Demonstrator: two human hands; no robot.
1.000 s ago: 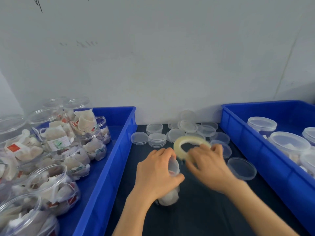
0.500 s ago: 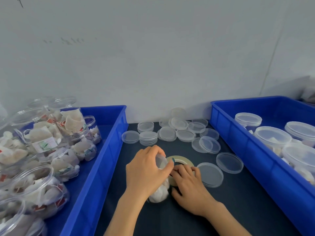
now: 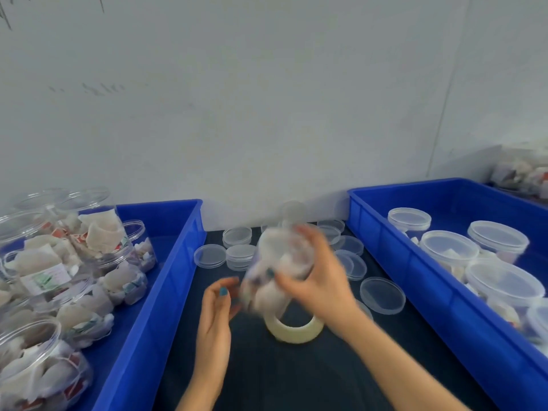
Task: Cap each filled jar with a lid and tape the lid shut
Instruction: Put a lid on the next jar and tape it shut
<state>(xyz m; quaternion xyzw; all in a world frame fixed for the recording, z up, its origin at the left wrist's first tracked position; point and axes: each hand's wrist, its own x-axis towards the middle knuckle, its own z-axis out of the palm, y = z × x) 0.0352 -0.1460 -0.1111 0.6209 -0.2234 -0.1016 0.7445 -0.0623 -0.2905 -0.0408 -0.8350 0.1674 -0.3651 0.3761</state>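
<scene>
A clear filled jar [image 3: 275, 262] is in the air above the dark table, tilted and blurred by motion, its lid end toward the wall. My right hand [image 3: 320, 280] grips it from the right side. My left hand [image 3: 218, 304] is just left of the jar with its fingers loosely curved and holds nothing. The roll of clear tape [image 3: 293, 327] lies flat on the table below the jar. Loose clear lids [image 3: 382, 295] lie on the table behind and to the right of it.
A blue bin [image 3: 166, 292] on the left holds several open filled jars [image 3: 38, 372]. A blue bin [image 3: 415, 292] on the right holds several capped jars [image 3: 447, 247]. Stacks of lids [image 3: 240, 256] sit near the white wall.
The tape roll has gone from my right hand to the table. My right hand has taken the jar and lifted it. My left hand has let go of the jar.
</scene>
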